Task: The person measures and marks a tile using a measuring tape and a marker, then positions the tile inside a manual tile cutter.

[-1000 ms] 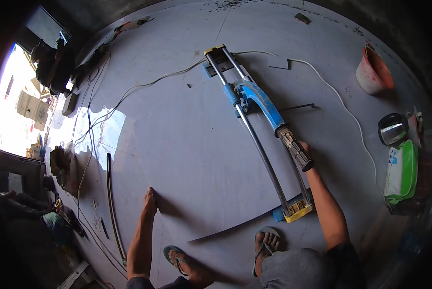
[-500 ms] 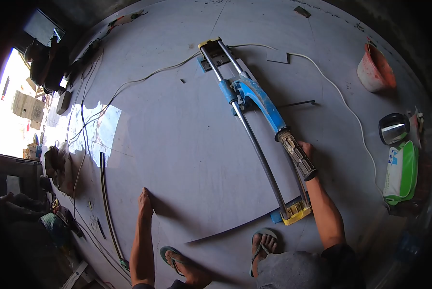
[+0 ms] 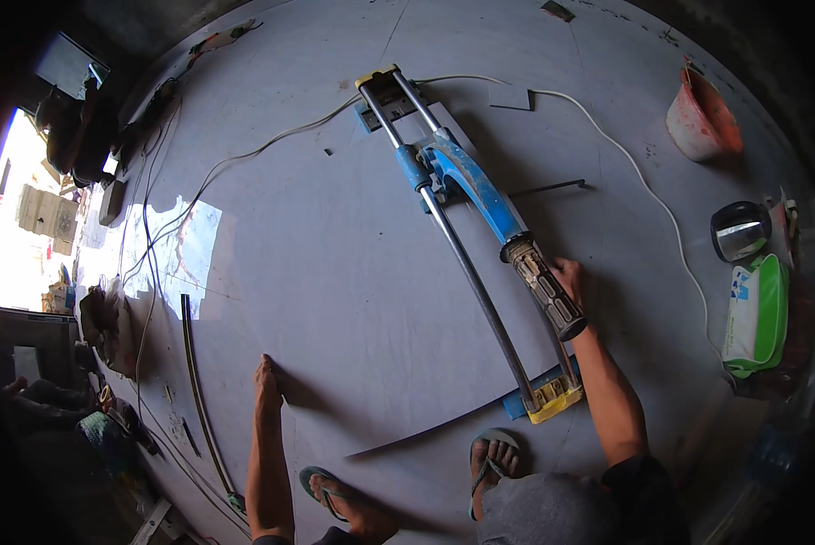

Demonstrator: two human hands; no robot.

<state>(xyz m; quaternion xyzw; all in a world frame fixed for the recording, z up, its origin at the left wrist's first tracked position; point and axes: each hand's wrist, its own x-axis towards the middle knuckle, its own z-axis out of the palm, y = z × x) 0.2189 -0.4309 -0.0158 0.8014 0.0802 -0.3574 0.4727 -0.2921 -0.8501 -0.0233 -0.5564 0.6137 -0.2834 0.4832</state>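
A large grey tile lies low in the middle, its front edge casting a thin shadow. Across its right part stands a manual tile cutter, with two metal rails, yellow ends and a blue arm with a ribbed black grip. My left hand is closed at the tile's left side and seems to pinch its edge. Just beyond the cutter's grip, my right hand has its fingers curled by the tile's right side. The grip and my wrist partly hide what those fingers hold.
A pale cable loops across the floor behind the cutter. A red-stained bucket and a green-and-white bag stand on the right. On the left lie a long dark strip and more cables. My sandalled feet are close to the tile.
The whole view has shifted slightly, so most things appear a little farther left. Both hands keep about the same place beside the tile and cutter.
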